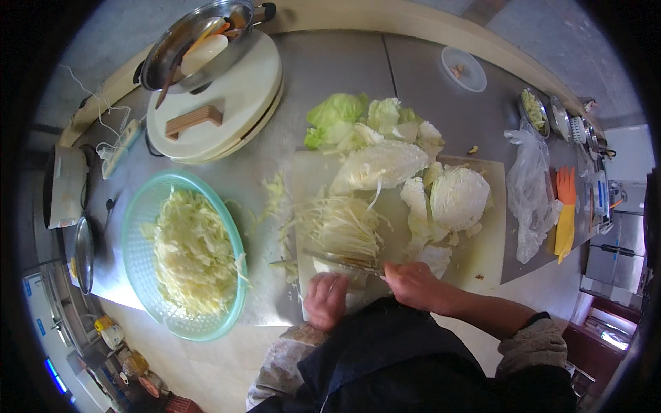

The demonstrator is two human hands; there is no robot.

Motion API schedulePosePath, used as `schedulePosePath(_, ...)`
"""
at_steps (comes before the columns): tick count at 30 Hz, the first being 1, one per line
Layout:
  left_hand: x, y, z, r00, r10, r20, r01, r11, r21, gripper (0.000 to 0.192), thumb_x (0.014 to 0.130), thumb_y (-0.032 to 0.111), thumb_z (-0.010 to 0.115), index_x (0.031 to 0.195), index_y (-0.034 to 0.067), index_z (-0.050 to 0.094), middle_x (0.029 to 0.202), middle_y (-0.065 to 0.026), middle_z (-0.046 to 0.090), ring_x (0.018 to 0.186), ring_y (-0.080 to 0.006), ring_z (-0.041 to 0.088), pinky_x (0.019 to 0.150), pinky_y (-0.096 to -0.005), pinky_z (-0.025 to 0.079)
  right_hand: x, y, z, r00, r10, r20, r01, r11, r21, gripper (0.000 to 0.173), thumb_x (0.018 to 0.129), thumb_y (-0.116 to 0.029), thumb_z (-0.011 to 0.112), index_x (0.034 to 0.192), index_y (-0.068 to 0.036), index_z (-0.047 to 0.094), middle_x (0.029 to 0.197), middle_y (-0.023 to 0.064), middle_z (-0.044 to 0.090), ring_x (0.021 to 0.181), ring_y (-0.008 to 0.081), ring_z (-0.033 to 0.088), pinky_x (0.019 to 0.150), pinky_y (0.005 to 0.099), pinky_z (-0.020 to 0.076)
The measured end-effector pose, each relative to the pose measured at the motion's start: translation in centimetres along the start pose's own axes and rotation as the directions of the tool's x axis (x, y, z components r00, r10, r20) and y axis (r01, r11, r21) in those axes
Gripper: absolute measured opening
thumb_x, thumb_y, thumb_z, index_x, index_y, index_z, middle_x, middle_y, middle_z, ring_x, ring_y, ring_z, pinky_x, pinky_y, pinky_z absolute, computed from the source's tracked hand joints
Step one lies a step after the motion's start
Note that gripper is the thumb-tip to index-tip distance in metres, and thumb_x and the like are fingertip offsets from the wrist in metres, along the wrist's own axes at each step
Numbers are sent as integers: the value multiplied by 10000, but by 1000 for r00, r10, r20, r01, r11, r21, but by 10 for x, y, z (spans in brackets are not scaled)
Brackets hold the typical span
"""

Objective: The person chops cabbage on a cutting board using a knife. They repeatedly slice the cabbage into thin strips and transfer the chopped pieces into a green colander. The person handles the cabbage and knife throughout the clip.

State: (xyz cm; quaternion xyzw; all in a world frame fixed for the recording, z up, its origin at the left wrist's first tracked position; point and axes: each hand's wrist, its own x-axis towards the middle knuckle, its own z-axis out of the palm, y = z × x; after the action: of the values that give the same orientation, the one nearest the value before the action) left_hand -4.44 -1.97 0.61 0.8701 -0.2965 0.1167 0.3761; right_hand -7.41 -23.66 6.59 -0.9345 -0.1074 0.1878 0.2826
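On a pale cutting board [488, 258] lies a heap of shredded cabbage [348, 224]. My right hand [413, 285] grips a kitchen knife [343, 262], whose blade points left across the near side of the heap. Just below the blade, my left hand [326, 301] rests with bent fingers on a piece of cabbage [330, 267], mostly hidden by hand and knife. Beyond the heap lies a large cut cabbage piece [384, 164]; a rounded cabbage head [459, 199] sits to its right. Green outer leaves [335, 121] lie at the board's far edge.
A green plastic colander [238, 232] full of shredded cabbage stands left. Behind it, a steel pan [155, 57] with utensils rests on a round lid [248, 98]. A clear plastic bag [528, 191], orange-and-yellow rubber gloves [565, 222] and a small plastic bowl [475, 72] are to the right.
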Motion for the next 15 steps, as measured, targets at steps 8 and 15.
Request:
schedulePosePath(8, -5, -2, 1, 998, -7, 61, 4, 999, 51, 216, 673, 10, 645, 881, 55, 683, 914, -88, 620, 854, -300, 618, 702, -369, 538, -20, -14, -17, 979, 32, 202, -4, 990, -138, 198, 738, -25, 553, 917, 24, 485, 574, 168, 584, 537, 331, 633, 495, 449, 486)
schedulePosePath(15, 1, -2, 1, 1000, 0, -2, 0, 999, -42, 230, 666, -3, 694, 885, 68, 686, 886, -76, 621, 832, -283, 613, 697, -373, 528, 14, 12, 44, 993, -81, -89, 71, 992, -106, 247, 726, -39, 561, 958, 28, 509, 629, 167, 621, 593, 332, 653, 525, 452, 507)
